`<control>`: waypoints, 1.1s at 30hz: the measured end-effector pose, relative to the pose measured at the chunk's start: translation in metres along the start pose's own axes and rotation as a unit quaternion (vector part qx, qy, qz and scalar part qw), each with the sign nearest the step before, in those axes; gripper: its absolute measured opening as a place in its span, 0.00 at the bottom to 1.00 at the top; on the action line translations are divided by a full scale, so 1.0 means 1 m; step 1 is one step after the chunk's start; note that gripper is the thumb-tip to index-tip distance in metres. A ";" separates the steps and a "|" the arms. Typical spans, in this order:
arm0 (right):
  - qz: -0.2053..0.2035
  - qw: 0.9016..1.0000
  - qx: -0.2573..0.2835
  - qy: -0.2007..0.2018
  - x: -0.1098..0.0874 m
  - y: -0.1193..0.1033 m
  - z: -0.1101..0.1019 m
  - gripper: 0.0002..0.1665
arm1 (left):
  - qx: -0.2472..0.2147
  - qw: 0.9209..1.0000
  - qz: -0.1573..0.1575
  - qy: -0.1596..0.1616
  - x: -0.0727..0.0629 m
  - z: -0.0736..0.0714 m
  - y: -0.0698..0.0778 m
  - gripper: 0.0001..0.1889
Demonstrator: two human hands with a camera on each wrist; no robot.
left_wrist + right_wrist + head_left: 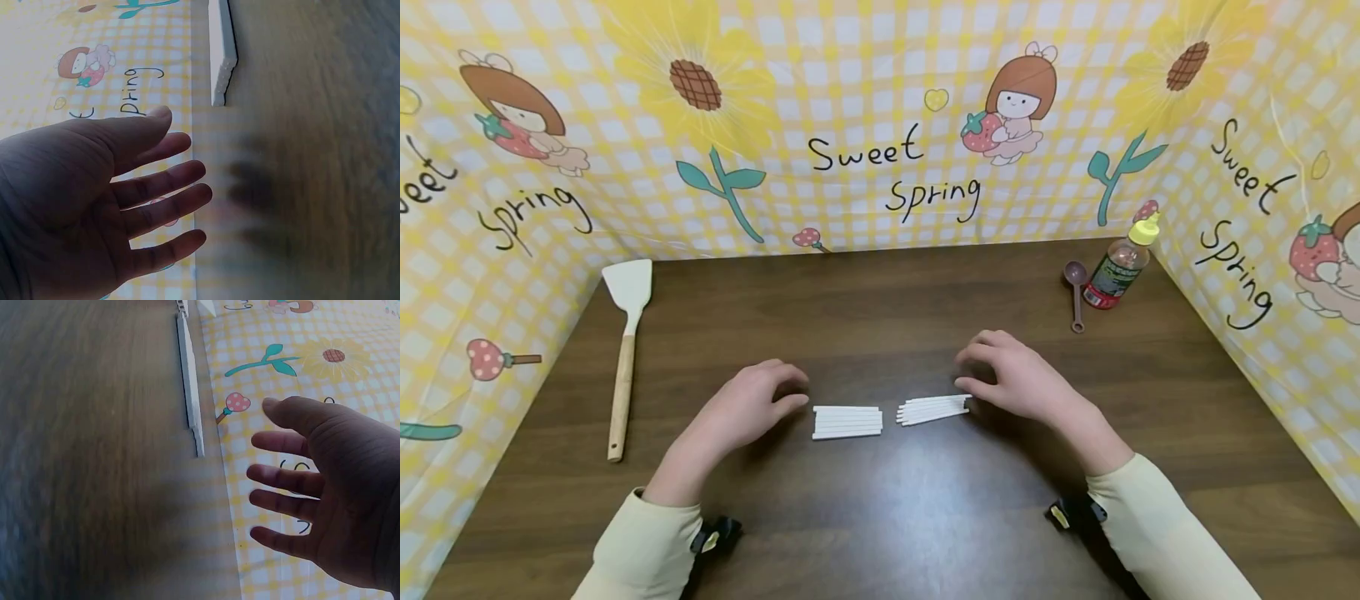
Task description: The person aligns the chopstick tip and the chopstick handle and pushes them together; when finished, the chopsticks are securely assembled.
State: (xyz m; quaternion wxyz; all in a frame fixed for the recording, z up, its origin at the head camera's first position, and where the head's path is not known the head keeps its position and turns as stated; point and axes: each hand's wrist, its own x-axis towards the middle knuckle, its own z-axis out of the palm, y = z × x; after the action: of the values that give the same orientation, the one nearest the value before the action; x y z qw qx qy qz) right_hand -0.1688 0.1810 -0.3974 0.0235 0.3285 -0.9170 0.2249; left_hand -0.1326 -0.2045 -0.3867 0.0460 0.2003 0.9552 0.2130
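Note:
Two flat groups of thin white sticks lie on the brown table between the hands. The left group of sticks (847, 422) is neatly lined up side by side; the right group of sticks (932, 409) is slightly fanned and tilted. My left hand (756, 406) hovers just left of the left group, fingers relaxed and holding nothing. Beyond the right end of the other group, my right hand (1018, 375) hangs with loosely bent fingers, also holding nothing. In the left wrist view, the fingers (169, 209) are spread apart from the sticks (222, 53). The right wrist view likewise shows spread fingers (284, 478).
A white spatula (627, 358) with a wooden handle lies at the left. At the back right stand a bottle (1116, 268) with a yellow cap and, beside it, a purple measuring spoon (1077, 292). A patterned yellow checked cloth (865, 100) walls the table's back and sides.

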 end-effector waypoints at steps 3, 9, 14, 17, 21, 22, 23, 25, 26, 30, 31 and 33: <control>-0.019 1.000 0.009 -0.012 0.003 -0.003 0.002 0.11 | 0.000 1.000 0.007 -0.007 0.003 0.002 0.002 0.08; -0.039 0.998 0.015 -0.045 0.009 -0.005 0.008 0.08 | -0.008 0.999 0.021 -0.027 0.011 0.008 0.005 0.06; -0.052 0.997 0.016 -0.058 0.013 -0.007 0.013 0.06 | -0.016 0.999 0.041 -0.027 0.019 0.014 0.007 0.05; -0.063 0.996 0.016 -0.059 0.014 -0.008 0.015 0.06 | -0.018 0.998 0.047 -0.030 0.022 0.016 0.008 0.05; -0.068 0.995 0.017 -0.066 0.018 -0.009 0.018 0.05 | -0.020 0.998 0.054 -0.030 0.024 0.019 0.011 0.04; -0.067 0.995 0.017 -0.069 0.019 -0.010 0.019 0.05 | -0.019 0.998 0.054 -0.029 0.025 0.020 0.011 0.04; -0.066 0.995 0.017 -0.072 0.020 -0.010 0.019 0.05 | -0.020 0.998 0.055 -0.030 0.025 0.021 0.012 0.04; -0.066 0.995 0.015 -0.074 0.022 -0.011 0.020 0.05 | -0.022 0.998 0.057 -0.031 0.026 0.023 0.013 0.04; -0.067 0.995 0.014 -0.074 0.023 -0.011 0.021 0.04 | -0.021 0.998 0.058 -0.032 0.027 0.023 0.014 0.04; -0.070 0.995 0.017 -0.074 0.025 -0.012 0.023 0.04 | -0.022 0.997 0.060 -0.034 0.029 0.026 0.015 0.04; -0.070 0.995 0.019 -0.074 0.025 -0.012 0.023 0.04 | -0.022 0.997 0.060 -0.034 0.030 0.027 0.015 0.04; -0.070 0.994 0.023 -0.076 0.025 -0.012 0.025 0.04 | -0.020 0.997 0.063 -0.032 0.030 0.028 0.016 0.04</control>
State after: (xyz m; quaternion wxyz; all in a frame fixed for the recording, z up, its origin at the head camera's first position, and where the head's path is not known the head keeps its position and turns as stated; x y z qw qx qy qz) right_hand -0.1786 0.1473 -0.4098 -0.0378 0.4084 -0.8856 0.2180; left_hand -0.1497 -0.1685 -0.4051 0.0676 0.2657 0.9342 0.2282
